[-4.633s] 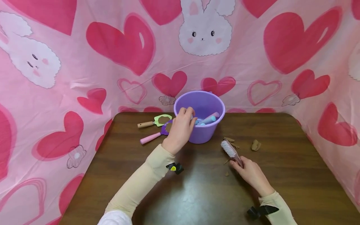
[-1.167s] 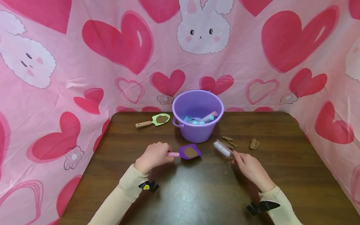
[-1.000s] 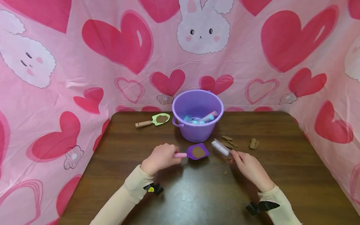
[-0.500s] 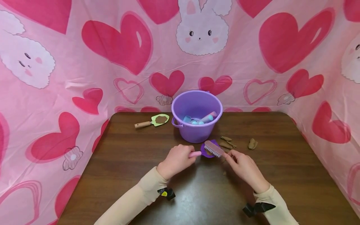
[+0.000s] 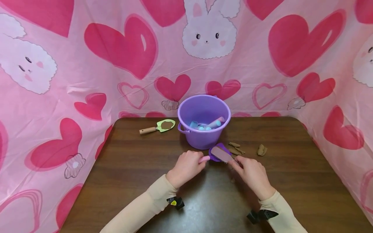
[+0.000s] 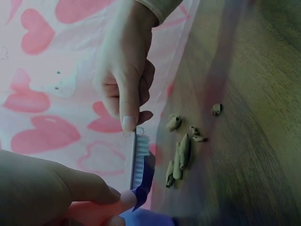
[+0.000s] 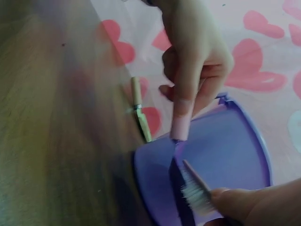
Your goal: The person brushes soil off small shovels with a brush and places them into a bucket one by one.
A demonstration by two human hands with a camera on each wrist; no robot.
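My left hand point(image 5: 186, 166) grips the pink handle of a small purple hand shovel point(image 5: 205, 159), held just in front of the bucket. In my right hand point(image 5: 254, 176), a scrub brush point(image 5: 220, 154) with a dull pink back and white bristles is pinched by its handle. The brush lies over the shovel blade and hides most of it. Seen from the left wrist, the bristles point(image 6: 139, 165) meet the face of the purple blade point(image 6: 148, 172). Brown clay-like rolls point(image 6: 185, 150) lie on the table just beyond the blade.
A purple bucket point(image 5: 201, 140) stands at the back with blue and pink handled tools point(image 5: 215, 124) inside. Left of it lies a green trowel point(image 5: 165, 125) with a wooden handle and a brown patch. A brown lump point(image 5: 262, 150) sits on the wooden table point(image 5: 297, 174) further right.
My left hand left the bucket's rim, took up the purple shovel and brought it rightward to the brush. The brush turned from bristles up to bristles down over the blade.
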